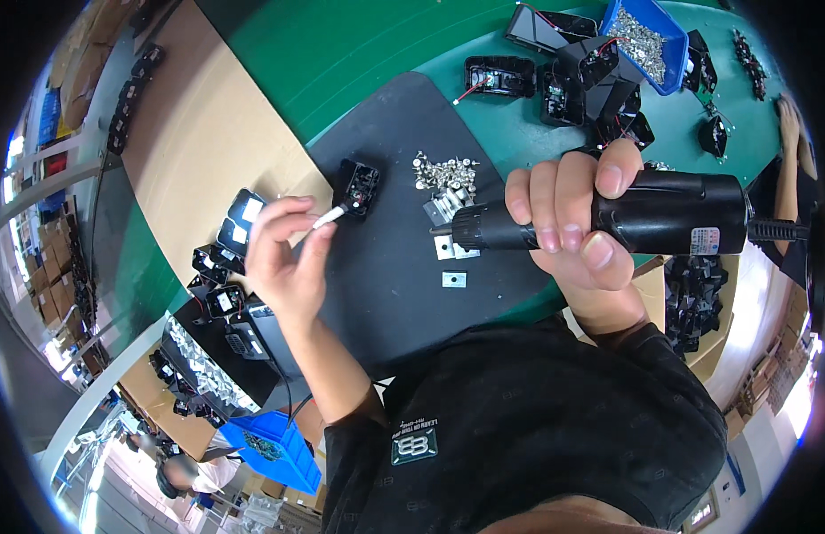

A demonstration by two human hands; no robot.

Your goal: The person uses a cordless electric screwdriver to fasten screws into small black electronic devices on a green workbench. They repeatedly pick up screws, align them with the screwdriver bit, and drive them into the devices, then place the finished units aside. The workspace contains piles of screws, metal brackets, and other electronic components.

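Observation:
My right hand (577,218) is wrapped round a black electric screwdriver (675,212), which lies level with its tip to the left. Between thumb and fingers, my left hand (288,254) pinches a small white stick-shaped piece (330,216). Its far end meets or overlaps a black plastic housing (362,189) that lies open side up on the dark mat (386,294); whether they touch I cannot tell. A heap of metal screw-like parts (443,171) sits on the mat near the screwdriver's tip. Below it are shiny metal blocks (446,205) and a flat plate with a dark hole (454,279).
At the upper right, a blue bin (677,58) of metal parts stands among black housings (501,76) with wires. More housings (224,301) and a tray of silvery pieces (208,367) are at left, above a blue bin (283,458). Another person's arm (788,133) shows at far right.

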